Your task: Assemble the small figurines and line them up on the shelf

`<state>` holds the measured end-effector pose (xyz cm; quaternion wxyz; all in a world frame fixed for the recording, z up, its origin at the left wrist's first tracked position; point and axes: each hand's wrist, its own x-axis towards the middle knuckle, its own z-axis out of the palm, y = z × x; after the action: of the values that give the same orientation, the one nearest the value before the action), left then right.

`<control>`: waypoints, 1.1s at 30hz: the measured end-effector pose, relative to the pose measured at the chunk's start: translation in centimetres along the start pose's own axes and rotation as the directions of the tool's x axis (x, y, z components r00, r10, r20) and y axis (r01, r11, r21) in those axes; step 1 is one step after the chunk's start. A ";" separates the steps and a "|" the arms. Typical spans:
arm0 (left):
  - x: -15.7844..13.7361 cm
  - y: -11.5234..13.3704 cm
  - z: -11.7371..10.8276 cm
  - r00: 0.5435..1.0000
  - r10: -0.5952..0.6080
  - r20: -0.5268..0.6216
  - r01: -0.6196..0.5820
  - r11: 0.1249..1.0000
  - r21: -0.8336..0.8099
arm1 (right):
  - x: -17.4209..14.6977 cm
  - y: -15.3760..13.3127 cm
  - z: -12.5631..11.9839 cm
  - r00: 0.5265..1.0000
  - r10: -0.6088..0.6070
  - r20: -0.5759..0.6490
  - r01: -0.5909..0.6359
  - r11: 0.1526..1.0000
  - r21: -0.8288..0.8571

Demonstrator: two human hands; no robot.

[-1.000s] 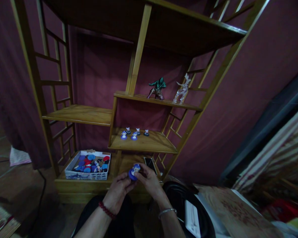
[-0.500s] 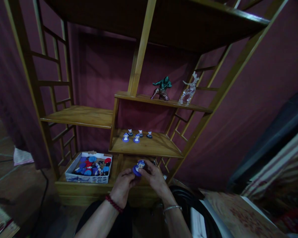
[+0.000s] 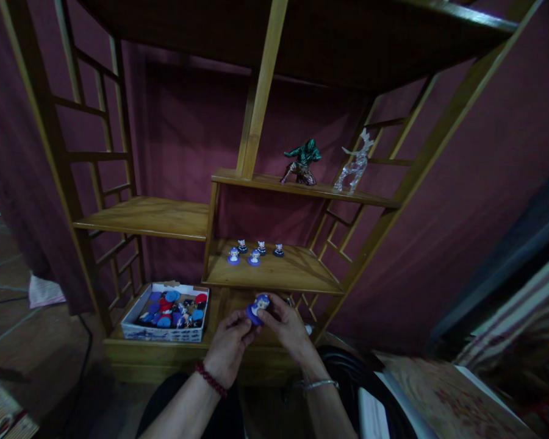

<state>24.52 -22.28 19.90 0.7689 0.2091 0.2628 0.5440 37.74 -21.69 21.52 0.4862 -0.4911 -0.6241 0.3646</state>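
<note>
In front of the lower shelf, a small purple-and-white figurine (image 3: 258,306) on a round purple base is held tilted between both hands. My right hand (image 3: 283,323) is closed around its head and body. At its base, the fingers of my left hand (image 3: 231,338) are closed on the edge. On the lower shelf (image 3: 283,274) stand two similar purple figurines, the left one (image 3: 233,256) and the right one (image 3: 254,258). Behind them are three small dark-based figurines, among them the rightmost (image 3: 279,250).
A white cardboard box (image 3: 130,332) full of mixed red, blue and dark figurines sits at the lower left. Above, a green-and-bronze crouching statue (image 3: 303,163) and a clear deer ornament (image 3: 354,164) stand on the upper shelf. A wooden post (image 3: 260,91) divides the cabinet.
The view has shifted slightly. Both hands keep the purple figurine in nearly the same place and pose; the figurines on the shelf have not moved.
</note>
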 end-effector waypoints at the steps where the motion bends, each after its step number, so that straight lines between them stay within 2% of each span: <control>1: 0.0 0.0 -0.1 1.000 -0.001 0.004 0.001 1.000 -0.012 | 0.0 0.0 0.0 1.000 0.000 0.000 0.000 1.000 0.008; 16: -0.3 -0.3 -0.8 0.992 -0.012 0.122 0.023 0.996 -0.089 | -0.3 -0.9 -0.3 0.999 -0.016 0.040 0.018 0.999 -0.047; 25: -0.5 -0.6 -0.9 0.990 0.003 0.139 0.003 0.999 -0.046 | -0.7 -0.9 0.1 1.000 -0.006 0.010 0.007 0.995 -0.102; 33: -0.6 -0.8 -0.8 0.987 0.002 0.159 0.005 0.999 -0.043 | -1.1 -0.6 0.0 1.000 -0.008 0.004 0.008 0.997 -0.080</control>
<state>24.44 -23.03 18.96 0.7921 0.2352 0.1889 0.5306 37.66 -22.92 21.81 0.4664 -0.5069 -0.6411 0.3384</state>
